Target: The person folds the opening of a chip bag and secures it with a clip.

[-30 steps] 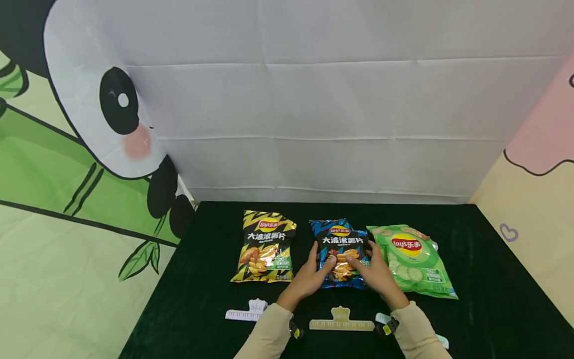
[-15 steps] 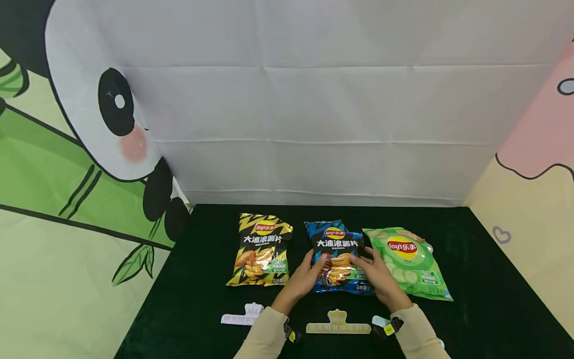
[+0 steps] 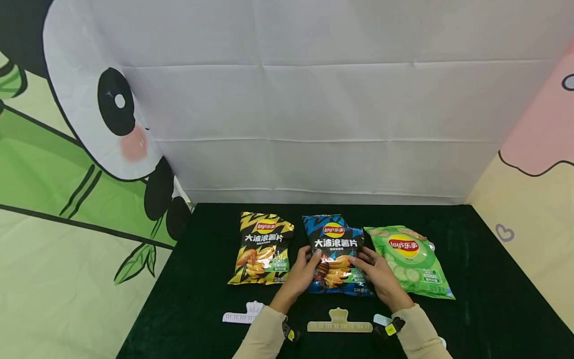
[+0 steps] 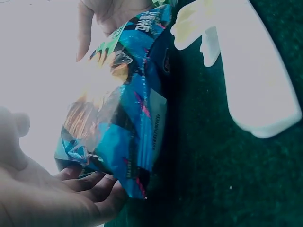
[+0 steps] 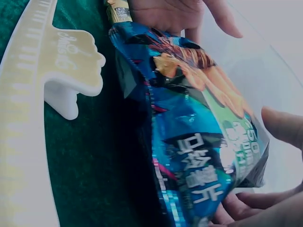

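Note:
A blue and black bag of potato chips [image 3: 334, 254] lies face up mid-table, its upper right corner stepped down. My left hand [image 3: 298, 274] holds its left side and my right hand [image 3: 381, 276] its right side, thumbs toward the printed front. The left wrist view has the left fingers [image 4: 90, 187] bent under the bag's edge, the thumb raised off it. From the right wrist, the right fingers [image 5: 246, 205] likewise reach beneath the opposite side. A yellow and black chip bag [image 3: 264, 249] is left of the hands; a green chip bag [image 3: 410, 262] sits just right.
Nearer the front of the dark green tabletop [image 3: 179, 309] lie a cream ruler-edged bag clip [image 3: 339, 323] and a white clip [image 3: 242, 316]. A pale blue clip [image 3: 382, 319] is partly hidden by the right wrist. Behind the table hangs a white cloth [image 3: 314, 164].
Both hands have spread apart, the left thumb sliding outward across the bag's front. The blue bag has shifted slightly left and its top edge a little away from me.

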Demonstrator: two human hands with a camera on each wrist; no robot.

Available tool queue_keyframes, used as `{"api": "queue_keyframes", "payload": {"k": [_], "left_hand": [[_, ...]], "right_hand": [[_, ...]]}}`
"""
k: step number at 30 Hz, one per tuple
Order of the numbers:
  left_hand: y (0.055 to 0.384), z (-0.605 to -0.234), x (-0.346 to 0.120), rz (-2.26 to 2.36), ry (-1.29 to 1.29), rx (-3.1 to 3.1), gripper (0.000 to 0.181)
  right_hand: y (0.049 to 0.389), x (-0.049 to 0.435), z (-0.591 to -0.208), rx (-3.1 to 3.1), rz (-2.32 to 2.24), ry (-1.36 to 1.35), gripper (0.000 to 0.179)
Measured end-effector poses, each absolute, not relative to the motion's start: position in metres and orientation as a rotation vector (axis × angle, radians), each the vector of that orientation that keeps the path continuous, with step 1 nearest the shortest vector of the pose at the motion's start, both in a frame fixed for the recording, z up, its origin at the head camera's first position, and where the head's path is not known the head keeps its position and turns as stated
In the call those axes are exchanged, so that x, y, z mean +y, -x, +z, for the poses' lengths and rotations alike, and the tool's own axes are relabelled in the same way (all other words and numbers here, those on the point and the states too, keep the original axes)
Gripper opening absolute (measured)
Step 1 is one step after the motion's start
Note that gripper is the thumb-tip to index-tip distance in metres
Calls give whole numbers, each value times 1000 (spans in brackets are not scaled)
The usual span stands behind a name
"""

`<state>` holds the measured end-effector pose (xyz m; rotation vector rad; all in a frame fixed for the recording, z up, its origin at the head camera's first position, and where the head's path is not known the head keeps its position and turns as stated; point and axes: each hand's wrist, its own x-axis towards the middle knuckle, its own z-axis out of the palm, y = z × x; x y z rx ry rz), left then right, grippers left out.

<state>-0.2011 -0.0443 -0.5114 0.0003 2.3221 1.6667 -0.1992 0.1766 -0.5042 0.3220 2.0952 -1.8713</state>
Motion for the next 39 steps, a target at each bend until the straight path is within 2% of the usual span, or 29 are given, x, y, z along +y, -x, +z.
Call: {"api": "queue_keyframes", "payload": {"k": [10,19,27,39], "left_hand": [[202,-504,-54,1700,-9,2309,74],[204,-500,-58,1729,-3,2243,84],[203,-498,-66,1769,-152,2217,82],[199,-493,-79,1804,-240,2191,94]], "right_hand": [[196,177,-505,2117,-1902,-211,91],[197,178,-503,2099,-1953,-150,81],[192,176,-497,2010,-2018,-102,79],[187,167,-491,1987,-2025,-19,74]]}}
